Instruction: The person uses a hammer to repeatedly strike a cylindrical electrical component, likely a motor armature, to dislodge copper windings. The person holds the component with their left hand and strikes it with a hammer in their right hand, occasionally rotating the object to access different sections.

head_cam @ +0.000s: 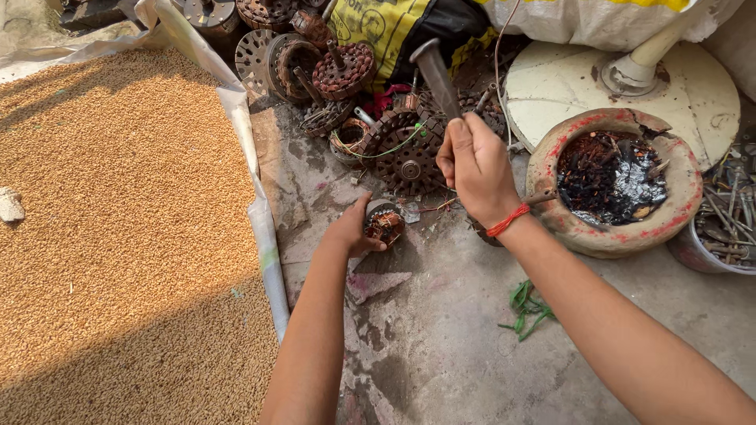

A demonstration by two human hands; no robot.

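My left hand (350, 230) rests on the concrete floor and grips a small round motor stator with copper windings (385, 227). My right hand (475, 164) is raised above it, fist closed around the handle of a grey metal hammer (436, 72) whose head points up and away. A red thread is tied around my right wrist. Just beyond both hands lies a larger dark round stator (409, 161) with a green wire across it.
A pile of old fan stators (311, 59) fills the far centre. Grain (118, 228) is spread on a white sheet at left. A clay bowl of dark scrap (614, 181) sits right, with a white disc (630, 86) behind it, a tub of nails (728, 208), and green wire scraps (524, 307).
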